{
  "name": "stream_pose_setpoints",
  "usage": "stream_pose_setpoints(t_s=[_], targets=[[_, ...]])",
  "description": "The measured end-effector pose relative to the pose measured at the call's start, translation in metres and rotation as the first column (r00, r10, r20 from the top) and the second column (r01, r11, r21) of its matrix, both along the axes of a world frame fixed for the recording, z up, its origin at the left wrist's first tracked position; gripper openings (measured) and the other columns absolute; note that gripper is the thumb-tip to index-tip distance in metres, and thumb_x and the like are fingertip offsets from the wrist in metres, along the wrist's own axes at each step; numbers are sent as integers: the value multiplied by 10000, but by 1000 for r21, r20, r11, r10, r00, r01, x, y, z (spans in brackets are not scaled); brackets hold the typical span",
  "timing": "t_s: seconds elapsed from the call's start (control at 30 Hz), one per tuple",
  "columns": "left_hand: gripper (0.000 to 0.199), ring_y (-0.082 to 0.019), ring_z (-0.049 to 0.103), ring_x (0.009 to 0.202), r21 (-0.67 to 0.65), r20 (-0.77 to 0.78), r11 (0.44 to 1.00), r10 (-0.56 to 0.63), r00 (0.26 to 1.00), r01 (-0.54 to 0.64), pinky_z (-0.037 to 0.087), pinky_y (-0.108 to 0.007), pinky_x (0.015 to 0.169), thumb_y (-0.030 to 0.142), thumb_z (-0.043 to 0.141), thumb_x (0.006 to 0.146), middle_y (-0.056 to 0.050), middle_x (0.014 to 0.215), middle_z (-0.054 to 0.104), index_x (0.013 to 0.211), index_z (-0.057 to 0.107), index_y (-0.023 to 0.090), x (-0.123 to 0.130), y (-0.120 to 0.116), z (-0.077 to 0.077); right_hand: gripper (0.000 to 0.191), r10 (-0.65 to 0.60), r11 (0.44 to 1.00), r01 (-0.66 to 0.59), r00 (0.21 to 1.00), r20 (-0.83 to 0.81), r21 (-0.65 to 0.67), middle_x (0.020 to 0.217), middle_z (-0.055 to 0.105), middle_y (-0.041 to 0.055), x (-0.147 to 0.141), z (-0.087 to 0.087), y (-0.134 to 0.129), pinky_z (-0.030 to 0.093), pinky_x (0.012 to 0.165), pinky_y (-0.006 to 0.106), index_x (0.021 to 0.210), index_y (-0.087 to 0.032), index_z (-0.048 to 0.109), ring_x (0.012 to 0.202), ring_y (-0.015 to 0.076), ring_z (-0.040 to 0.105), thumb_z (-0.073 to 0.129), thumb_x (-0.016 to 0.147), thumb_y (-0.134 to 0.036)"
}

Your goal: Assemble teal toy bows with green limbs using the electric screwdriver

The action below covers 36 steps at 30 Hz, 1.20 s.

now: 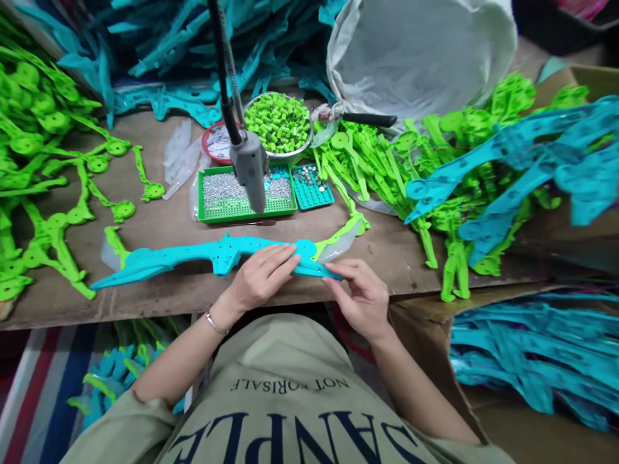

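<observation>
Here, blue frame [193,253] is pressed steady by flat left hand [258,277], tip [315,269] apparently pinched by right hand [363,298] at one o'clock.

Left hand [265,274] flat on blue part [193,253]; right hand [362,295] pinching its tip. Driver [249,169] hanging over green tray [247,218] of screws. Blue tray [313,187] just beside. Bowl [278,125] of green pieces behind.

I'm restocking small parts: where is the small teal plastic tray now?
In the head view, the small teal plastic tray sits right of the green plastic tray of silvery pieces, in front of the round bowl.
</observation>
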<state>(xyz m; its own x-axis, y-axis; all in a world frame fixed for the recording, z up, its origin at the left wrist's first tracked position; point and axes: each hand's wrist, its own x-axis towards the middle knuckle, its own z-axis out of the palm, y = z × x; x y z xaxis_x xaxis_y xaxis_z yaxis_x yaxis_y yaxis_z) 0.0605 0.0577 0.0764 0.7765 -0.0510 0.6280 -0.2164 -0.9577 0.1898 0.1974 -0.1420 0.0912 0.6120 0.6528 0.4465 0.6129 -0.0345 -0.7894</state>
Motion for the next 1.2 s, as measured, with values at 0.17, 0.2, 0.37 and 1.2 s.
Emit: stream_pose_setpoints(t_s=[0.17,0.2,0.37,1.2], targets=[[361,-234,634,1307,-74,-3,993,-89,996,88,621,-426,1032,178,631,988,-139,1353,690,1345,576,179,7,15,3,270,40,995,-3,934,354,-103,1103,720,64,12,11,22,576,823,436,1144,-367,773,927,239,662,747,889,-281],[347,-229,629,1312,-74,-1,992,-105,994,104,617,-421,1041,164,616,994,-145,1353,689,1339,580,168,9,16,4,256,50,994,-6,911,409,-109,1094,733,56,14,11,27,562,820,438,1130,-377,778,913,238,650,740,897,-276],[286,-213,635,1307,-152,2,981,-123,992,122,612,-415,1048,122,580,998,-135,1340,698,1276,630,166,22,22,1,207,89,992,-34,870,484,-122,983,787,28,20,9,46,542,780,436,1071,-365,792,821,231,608,693,929,-251],[185,-218,739,1039,212,-195,844,530,825,-493,509,-399,823,325,587,1021,-17,1172,784,1132,734,321,-149,133,40,405,157,986,-152,698,699,-70,864,792,27,53,35,49,541,624,404,1222,-415,732,666,212,725,791,869,-225]])
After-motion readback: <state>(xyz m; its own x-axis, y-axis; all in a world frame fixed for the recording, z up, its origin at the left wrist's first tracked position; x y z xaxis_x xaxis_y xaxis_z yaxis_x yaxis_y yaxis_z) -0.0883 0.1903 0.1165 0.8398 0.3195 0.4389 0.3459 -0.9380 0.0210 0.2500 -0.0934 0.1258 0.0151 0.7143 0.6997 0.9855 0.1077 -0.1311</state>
